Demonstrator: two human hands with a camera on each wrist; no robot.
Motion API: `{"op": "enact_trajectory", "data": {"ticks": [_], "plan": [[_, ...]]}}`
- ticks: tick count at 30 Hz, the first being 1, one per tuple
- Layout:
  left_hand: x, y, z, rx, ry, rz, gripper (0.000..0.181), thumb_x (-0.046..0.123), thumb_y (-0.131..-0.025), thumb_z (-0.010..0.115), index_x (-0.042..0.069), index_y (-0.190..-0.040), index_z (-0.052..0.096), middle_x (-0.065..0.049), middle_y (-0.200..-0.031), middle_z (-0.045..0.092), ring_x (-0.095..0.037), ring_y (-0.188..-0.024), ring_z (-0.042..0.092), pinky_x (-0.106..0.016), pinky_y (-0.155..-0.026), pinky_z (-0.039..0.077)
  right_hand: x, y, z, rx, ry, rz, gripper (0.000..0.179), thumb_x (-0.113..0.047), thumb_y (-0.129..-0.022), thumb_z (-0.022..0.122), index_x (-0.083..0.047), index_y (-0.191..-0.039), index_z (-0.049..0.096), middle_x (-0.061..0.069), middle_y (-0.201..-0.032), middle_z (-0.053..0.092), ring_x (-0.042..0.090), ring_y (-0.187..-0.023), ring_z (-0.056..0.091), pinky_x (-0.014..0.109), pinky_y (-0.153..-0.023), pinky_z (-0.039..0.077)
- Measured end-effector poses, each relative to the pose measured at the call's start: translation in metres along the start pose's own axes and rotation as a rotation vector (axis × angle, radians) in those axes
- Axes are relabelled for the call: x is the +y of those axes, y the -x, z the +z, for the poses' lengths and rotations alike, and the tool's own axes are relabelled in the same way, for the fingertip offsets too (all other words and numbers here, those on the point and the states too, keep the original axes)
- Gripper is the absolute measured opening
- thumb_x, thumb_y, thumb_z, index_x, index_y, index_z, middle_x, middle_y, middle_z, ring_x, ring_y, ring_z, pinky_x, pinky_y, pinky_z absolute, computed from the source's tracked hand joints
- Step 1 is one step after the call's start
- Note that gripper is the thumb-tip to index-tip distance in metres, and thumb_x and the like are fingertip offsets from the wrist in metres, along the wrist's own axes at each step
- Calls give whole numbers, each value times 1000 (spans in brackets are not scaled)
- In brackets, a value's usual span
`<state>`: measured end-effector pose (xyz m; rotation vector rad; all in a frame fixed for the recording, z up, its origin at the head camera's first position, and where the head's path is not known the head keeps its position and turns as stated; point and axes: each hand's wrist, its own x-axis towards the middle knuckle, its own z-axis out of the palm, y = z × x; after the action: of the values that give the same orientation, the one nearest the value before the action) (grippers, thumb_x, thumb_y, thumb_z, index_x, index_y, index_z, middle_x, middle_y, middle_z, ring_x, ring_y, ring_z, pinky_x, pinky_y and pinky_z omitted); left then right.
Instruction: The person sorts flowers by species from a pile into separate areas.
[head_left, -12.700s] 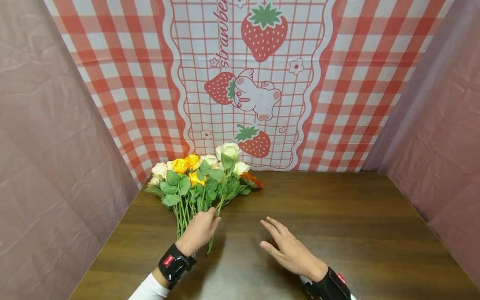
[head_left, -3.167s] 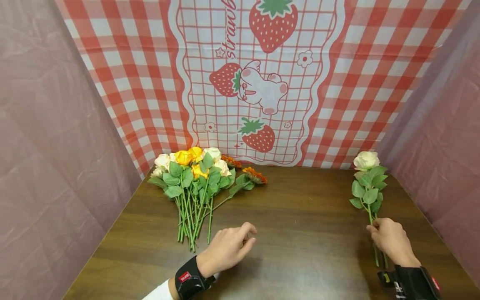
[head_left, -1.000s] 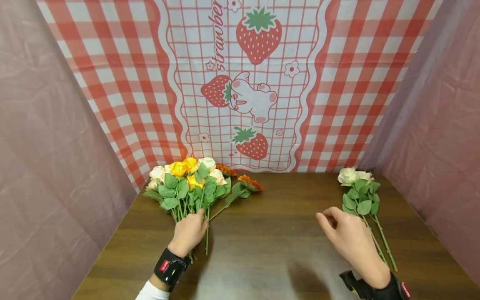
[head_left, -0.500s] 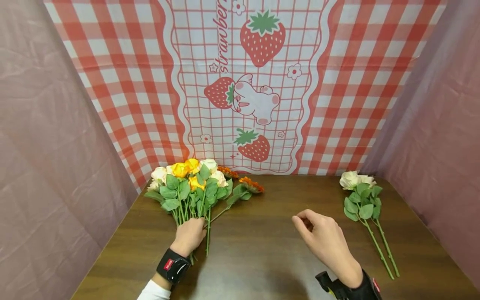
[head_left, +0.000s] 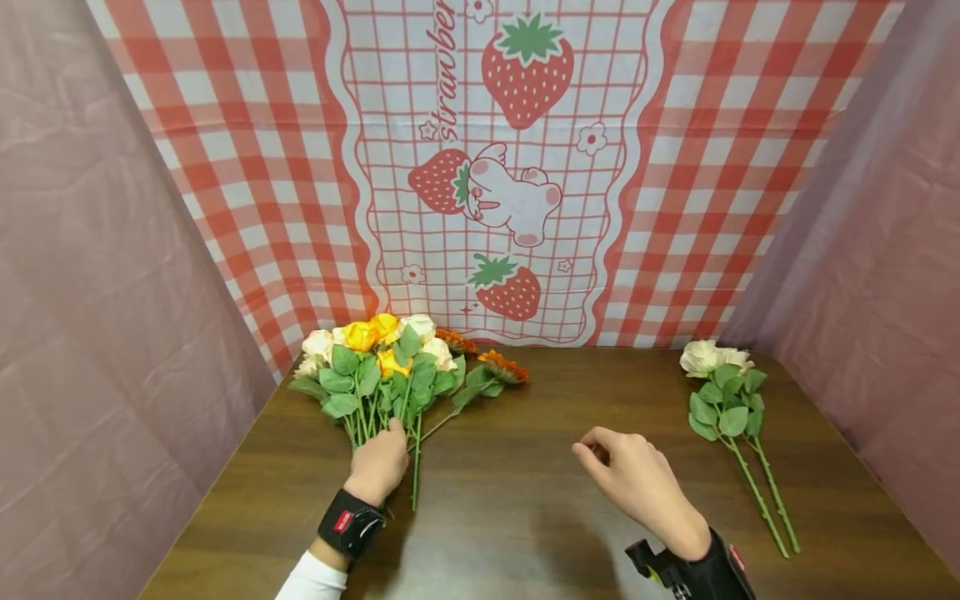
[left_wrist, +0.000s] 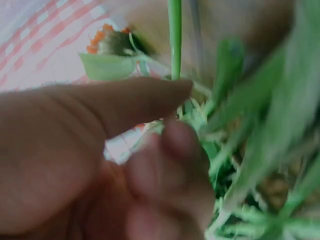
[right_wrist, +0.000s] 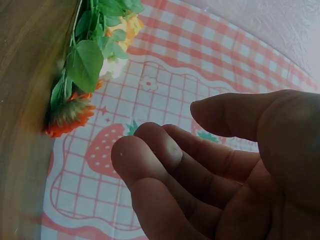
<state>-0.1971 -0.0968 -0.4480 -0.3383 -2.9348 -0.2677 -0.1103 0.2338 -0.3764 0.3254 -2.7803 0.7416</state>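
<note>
On the left of the table lies a bunch of flowers: yellow roses (head_left: 361, 336), cream roses (head_left: 318, 345) and orange daisy-like flowers (head_left: 503, 367), with green leaves and long stems. My left hand (head_left: 378, 464) is among these stems. In the left wrist view its thumb and curled fingers close in at a green flower stem (left_wrist: 175, 40), which appears pinched; the thumb partly hides the contact. My right hand (head_left: 639, 479) hovers over the middle of the table, fingers loosely bent, nothing between them. The right wrist view shows a gap between thumb and fingers (right_wrist: 150, 155).
Two white roses (head_left: 703, 357) lie at the right of the brown wooden table (head_left: 525, 517), their stems toward the front. Behind the table hangs a red-and-white checked strawberry cloth (head_left: 495, 192). Pink curtains (head_left: 112, 333) flank both sides.
Earlier the right hand held a white rose at the right; it has let go and moved left to the middle. The left hand has gone back to the bunch's stems, shifting only slightly lately.
</note>
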Motion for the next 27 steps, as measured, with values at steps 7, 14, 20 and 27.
{"op": "enact_trajectory", "data": {"ticks": [7,14,20,27], "plan": [[-7,0,-8,-55,34,-129,8,2,-78,56,-4,-73,59,-23,-73,67,-38,-60,61,-53,-47,50,4,-1,2,-24,-6,11,8,-27,-90,59,-22,-91,65,-12,-66,53,6,-51,43,30,-50,36],[-11,1,-9,-69,101,-37,11,-4,-74,54,0,-65,60,-20,-69,66,-32,-56,60,-48,-44,50,3,-5,6,-61,-24,18,7,-27,-90,58,-24,-90,64,-12,-65,53,6,-51,43,30,-49,36],[-13,0,-14,21,168,64,21,-6,-68,53,6,-52,48,-15,-57,58,-26,-49,55,-43,-43,47,1,-6,7,-72,-21,22,9,-27,-90,58,-22,-90,65,-12,-63,53,6,-49,42,30,-47,35],[-6,0,-22,67,222,103,19,-4,-70,56,5,-56,48,-15,-55,57,-24,-48,53,-43,-43,47,2,-1,2,-68,-19,38,8,-27,-89,59,-22,-88,65,-11,-61,53,6,-48,42,30,-47,34]]}}
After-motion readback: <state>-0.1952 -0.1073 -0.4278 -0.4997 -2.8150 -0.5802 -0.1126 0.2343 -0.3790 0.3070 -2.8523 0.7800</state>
